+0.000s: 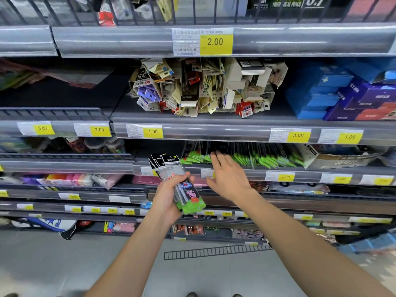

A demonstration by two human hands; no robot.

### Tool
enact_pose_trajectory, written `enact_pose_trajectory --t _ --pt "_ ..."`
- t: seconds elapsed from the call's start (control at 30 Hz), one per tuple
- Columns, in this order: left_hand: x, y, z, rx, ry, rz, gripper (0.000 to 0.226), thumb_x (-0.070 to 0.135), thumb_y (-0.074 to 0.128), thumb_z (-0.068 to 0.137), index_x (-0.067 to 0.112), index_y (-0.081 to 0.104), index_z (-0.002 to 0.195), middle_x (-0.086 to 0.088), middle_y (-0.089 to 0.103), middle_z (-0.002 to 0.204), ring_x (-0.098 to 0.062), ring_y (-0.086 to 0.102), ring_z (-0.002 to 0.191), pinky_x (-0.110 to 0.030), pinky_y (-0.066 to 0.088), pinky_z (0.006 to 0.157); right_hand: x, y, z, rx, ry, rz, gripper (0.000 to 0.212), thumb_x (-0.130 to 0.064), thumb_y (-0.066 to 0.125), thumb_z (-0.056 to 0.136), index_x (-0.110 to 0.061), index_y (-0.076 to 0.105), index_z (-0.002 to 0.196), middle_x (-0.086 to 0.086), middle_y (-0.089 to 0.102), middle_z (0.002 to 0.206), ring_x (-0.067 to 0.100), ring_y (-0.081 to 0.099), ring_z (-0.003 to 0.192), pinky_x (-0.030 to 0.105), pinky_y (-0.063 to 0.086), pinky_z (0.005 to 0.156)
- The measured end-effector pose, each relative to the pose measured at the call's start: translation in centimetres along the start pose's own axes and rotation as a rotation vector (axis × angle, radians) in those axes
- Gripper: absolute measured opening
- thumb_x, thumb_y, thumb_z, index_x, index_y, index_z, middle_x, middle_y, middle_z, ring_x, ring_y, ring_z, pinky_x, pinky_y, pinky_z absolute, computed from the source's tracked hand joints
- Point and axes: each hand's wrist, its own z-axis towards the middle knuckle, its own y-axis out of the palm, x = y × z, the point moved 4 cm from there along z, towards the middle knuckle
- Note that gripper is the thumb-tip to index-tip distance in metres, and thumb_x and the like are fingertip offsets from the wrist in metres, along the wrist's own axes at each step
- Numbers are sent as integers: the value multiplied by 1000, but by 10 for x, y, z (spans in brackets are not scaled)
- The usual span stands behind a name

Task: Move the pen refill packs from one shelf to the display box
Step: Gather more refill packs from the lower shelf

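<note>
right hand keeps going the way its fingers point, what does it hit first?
Most likely the row of green-ended refill packs on the shelf. The right hand is open, fingertips pointing up and back at that row, at or near its dark upper ends. Depth is unclear, so contact cannot be confirmed.

Refill packs (180, 185) in left hand (166, 197): clear glossy plastic sleeves, printed green and black card ends. Same packs in row on shelf (246, 158): glossy film, green card. Shelf edge rails (214, 130): grey, smooth, covered by clear shiny plastic strip. Price labels (202, 41): matt paper, white and yellow. Jumbled small packs (205, 88) on upper shelf: dull cardboard, worn edges. Blue boxes (317, 93): smooth card, slight sheen. Floor (42, 264): grey, smooth, faintly reflective.
</note>
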Motion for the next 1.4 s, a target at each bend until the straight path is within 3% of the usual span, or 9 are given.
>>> enact_pose_trajectory --t 0.1,0.2,0.27,0.4,0.6,0.87,1.1,1.2,1.4 --pt "1 -6 2 25 10 -4 10 15 67 96 9 75 100 -7 75 93 -17 73 73 -31 61 62 8 3 -4 -129 -95 -4 115 -60 71 82 -7 5 160 16 17 165 34 25 147 45 34 119" --pt "0 -8 2 31 7 -12 10 14 66 97 9 74 100 -7 76 95 -17 74 73 -31 61 62 21 2 -4 -202 -176 10 115 -19 78 82 -11 -6 160 10 9 168 31 18 150 43 37 117" --pt "-2 -9 3 31 -2 -16 10 14 66 97 9 74 100 -7 76 94 -17 75 73 -30 61 63 27 -3 -1 -145 -186 30 99 -1 65 87 -11 0 161 11 23 165 29 26 147 41 41 114" --pt "-5 -7 7 32 -16 -12 9 14 68 95 10 76 95 -7 76 92 -16 74 73 -31 60 65 34 -4 1 -13 -178 55 66 -12 54 101 -9 23 160 12 46 154 28 41 140 42 42 112" --pt "-7 -3 11 19 -32 9 23 19 82 67 10 80 87 -8 78 91 -17 76 72 -31 62 62 21 1 3 31 -41 47 70 -39 62 97 -11 34 155 9 42 157 28 43 137 42 55 97" --pt "-7 5 19 -6 -26 25 35 20 83 65 9 77 98 -8 77 90 -18 73 71 -31 61 61 4 -19 4 464 -22 12 41 3 83 69 -4 76 109 7 78 99 25 73 88 33 60 55" --pt "-7 23 28 -38 -8 19 36 32 80 82 7 76 108 -13 77 98 -25 76 81 -38 63 68 -8 -41 -35 709 -48 202 33 13 73 78 8 73 111 19 76 106 29 75 94 38 63 80" --pt "-9 37 26 -120 -61 -35 65 58 59 97 2 68 129 -25 76 117 -37 77 102 -48 64 78 -32 -49 -61 748 -166 263 32 14 71 81 7 73 112 18 75 110 28 74 100 38 61 87" --pt "-9 43 21 -233 -122 -112 104 84 65 70 2 70 134 -25 69 132 -37 68 115 -50 54 106 -50 -61 -90 598 -256 297 32 11 67 85 3 73 115 14 74 116 28 70 110 39 57 95"
